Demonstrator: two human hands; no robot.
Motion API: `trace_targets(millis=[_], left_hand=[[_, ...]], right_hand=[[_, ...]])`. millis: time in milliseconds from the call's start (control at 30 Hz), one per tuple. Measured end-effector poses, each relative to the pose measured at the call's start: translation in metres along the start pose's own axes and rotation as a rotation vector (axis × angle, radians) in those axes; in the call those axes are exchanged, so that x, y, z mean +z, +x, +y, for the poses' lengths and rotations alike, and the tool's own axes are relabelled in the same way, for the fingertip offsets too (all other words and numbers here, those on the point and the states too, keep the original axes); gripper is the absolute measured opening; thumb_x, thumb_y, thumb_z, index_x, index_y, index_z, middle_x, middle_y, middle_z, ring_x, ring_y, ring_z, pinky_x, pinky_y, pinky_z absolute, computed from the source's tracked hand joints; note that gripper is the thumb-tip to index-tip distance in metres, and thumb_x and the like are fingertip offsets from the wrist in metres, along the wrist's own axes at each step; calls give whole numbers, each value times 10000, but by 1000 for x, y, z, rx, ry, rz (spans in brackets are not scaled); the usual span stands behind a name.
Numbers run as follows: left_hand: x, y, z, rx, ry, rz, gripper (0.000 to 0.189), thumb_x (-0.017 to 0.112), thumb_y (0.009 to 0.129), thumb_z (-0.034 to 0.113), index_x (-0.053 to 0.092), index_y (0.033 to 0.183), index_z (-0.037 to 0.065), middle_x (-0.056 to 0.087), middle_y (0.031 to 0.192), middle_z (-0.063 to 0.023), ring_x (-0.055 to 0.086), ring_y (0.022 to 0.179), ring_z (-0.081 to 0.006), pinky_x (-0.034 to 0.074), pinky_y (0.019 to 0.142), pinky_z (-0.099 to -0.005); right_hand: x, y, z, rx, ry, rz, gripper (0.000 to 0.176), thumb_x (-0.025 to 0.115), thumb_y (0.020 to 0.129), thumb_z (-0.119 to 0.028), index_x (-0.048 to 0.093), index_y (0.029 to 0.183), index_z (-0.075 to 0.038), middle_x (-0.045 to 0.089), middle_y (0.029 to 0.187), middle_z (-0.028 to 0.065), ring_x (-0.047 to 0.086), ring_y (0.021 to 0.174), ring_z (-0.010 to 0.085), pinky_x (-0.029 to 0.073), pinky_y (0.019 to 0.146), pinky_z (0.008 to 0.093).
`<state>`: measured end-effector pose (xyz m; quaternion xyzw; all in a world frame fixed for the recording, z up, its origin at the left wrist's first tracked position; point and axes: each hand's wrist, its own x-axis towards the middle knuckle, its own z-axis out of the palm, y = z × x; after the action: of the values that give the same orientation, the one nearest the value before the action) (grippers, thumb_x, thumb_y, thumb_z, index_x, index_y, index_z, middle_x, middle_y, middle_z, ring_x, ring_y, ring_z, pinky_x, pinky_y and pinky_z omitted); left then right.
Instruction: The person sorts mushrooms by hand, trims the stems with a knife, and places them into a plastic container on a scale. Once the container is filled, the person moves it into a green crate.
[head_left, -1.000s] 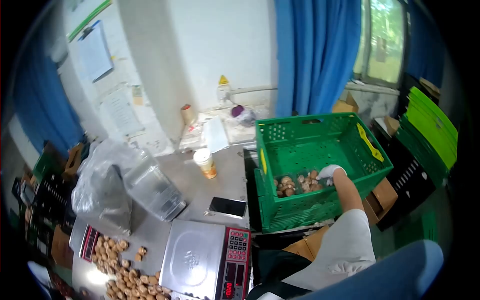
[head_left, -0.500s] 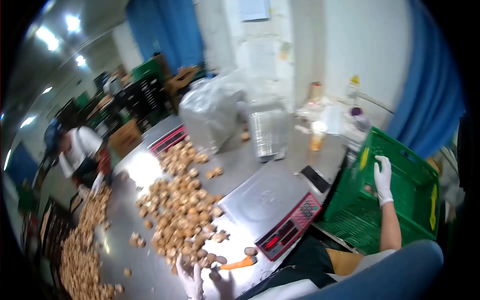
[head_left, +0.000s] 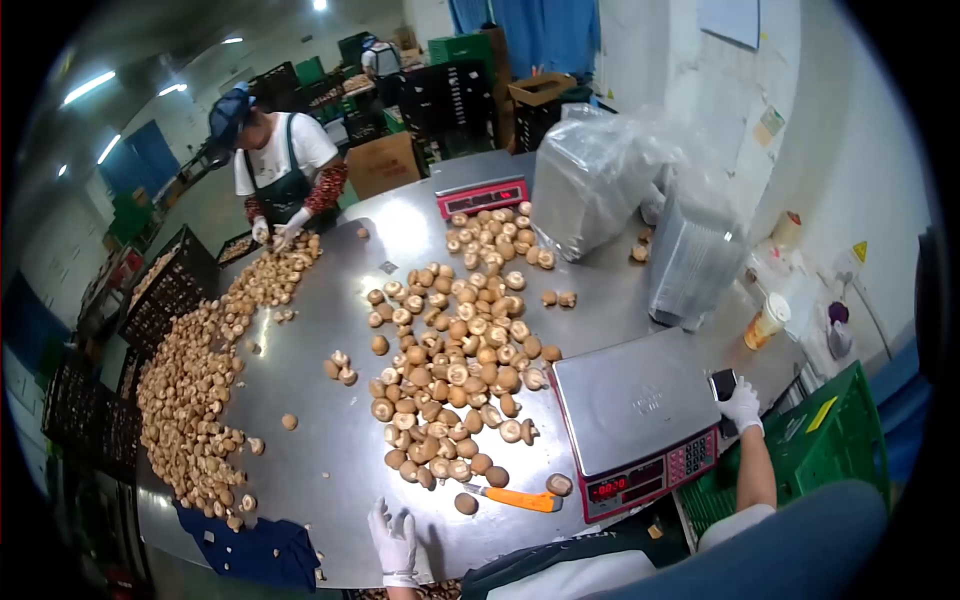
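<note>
Left hand (head_left: 395, 545), fingers spread, hangs near the orange knife (head_left: 522, 499); right hand (head_left: 742, 406), loosely open, overlaps the phone (head_left: 721, 384).

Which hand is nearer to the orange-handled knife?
Left. The left hand is above the tabletop, apart from the orange-handled knife but close to its blade end; the right hand is farther off, on the other side of the scale.

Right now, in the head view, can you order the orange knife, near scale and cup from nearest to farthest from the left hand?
From the left hand:
1. Orange knife: just to its right, by the mushrooms.
2. Near scale: farther right, past the knife.
3. Cup: farthest, rightward and beyond the scale.
</note>
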<state>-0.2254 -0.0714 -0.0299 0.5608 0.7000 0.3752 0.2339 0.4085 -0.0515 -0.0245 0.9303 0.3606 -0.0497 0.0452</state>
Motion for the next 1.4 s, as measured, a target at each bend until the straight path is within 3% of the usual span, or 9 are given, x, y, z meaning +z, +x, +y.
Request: trace_targets(millis=[100, 233, 267, 467, 533, 700, 867, 1033, 1400], left_hand=[[21, -16, -62, -211, -363, 49, 574, 598, 786, 3, 338, 1297, -4, 428, 1164, -144, 495, 1045, -251, 421, 917, -352], [33, -27, -120, -261, 117, 157, 569, 605, 791, 97, 355, 1287, -26, 424, 1211, -190, 430, 1184, -319, 376, 995, -400], [53, -29, -159, -11, -57, 370, 568, 617, 786, 128, 378, 1274, -40, 394, 1198, -187, 422, 1187, -335, 380, 993, -411], [53, -27, -126, -32, -211, 363, 591, 620, 801, 194, 372, 1287, -33, 365, 1216, -201, 437, 1155, -344, 375, 992, -435], [40, -22, -116, -33, 353, 167, 603, 603, 811, 189, 342, 1310, -27, 361, 1239, -203, 415, 1193, -354, 362, 997, -436], [49, -19, -116, -55, 33, 185, 559, 570, 828, 176, 357, 1297, -40, 368, 1251, -213, 410, 1198, -357, 353, 993, -443], [58, -39, -68, -71, -42, 270, 519, 540, 852, 193, 381, 1283, -50, 370, 1265, -225, 388, 1204, -361, 326, 1004, -450], [56, -47, -103, 68, 670, 162, 507, 485, 897, 241, 366, 1307, -33, 331, 1339, -228, 362, 1217, -383, 299, 1017, -461], [66, -53, -72, -36, 644, 237, 440, 474, 906, 225, 414, 1277, -4, 383, 1312, -218, 391, 1199, -366, 316, 1012, -446]], right_hand=[[43, 14, 17, 58, 116, 52, 760, 606, 704, -570, 477, 1162, 22, 534, 1100, 240, 529, 1043, 388, 440, 887, 451], [39, 12, 24, 169, 143, 50, 828, 729, 533, -565, 530, 1121, -17, 515, 1115, 210, 507, 1066, 365, 424, 918, 428], [46, 17, 30, 187, 132, 9, 862, 756, 488, -553, 533, 1139, -33, 503, 1146, 199, 494, 1092, 352, 416, 933, 420], [25, 15, 29, 158, 237, -102, 911, 776, 476, -510, 502, 1231, -81, 476, 1216, 159, 466, 1144, 330, 399, 967, 409], [22, 14, 33, 128, 258, -123, 930, 774, 489, -519, 487, 1249, -66, 480, 1231, 170, 472, 1145, 345, 395, 971, 414], [3, 30, 61, -91, 769, -374, 831, 772, 643, -406, 457, 1262, 49, 552, 1203, 210, 573, 1033, 295, 439, 904, 337], [4, 72, 101, -145, 417, -423, 860, 808, 579, -292, 436, 1279, 43, 577, 1148, 208, 581, 1028, 282, 456, 901, 329], [-7, 57, 96, -243, 166, -549, 802, 790, 559, -208, 472, 1257, 23, 593, 1136, 183, 591, 998, 265, 457, 890, 326], [20, 72, 96, -338, 160, -725, 701, 810, 494, -261, 550, 1056, 69, 612, 1037, 243, 585, 990, 335, 457, 866, 350]])
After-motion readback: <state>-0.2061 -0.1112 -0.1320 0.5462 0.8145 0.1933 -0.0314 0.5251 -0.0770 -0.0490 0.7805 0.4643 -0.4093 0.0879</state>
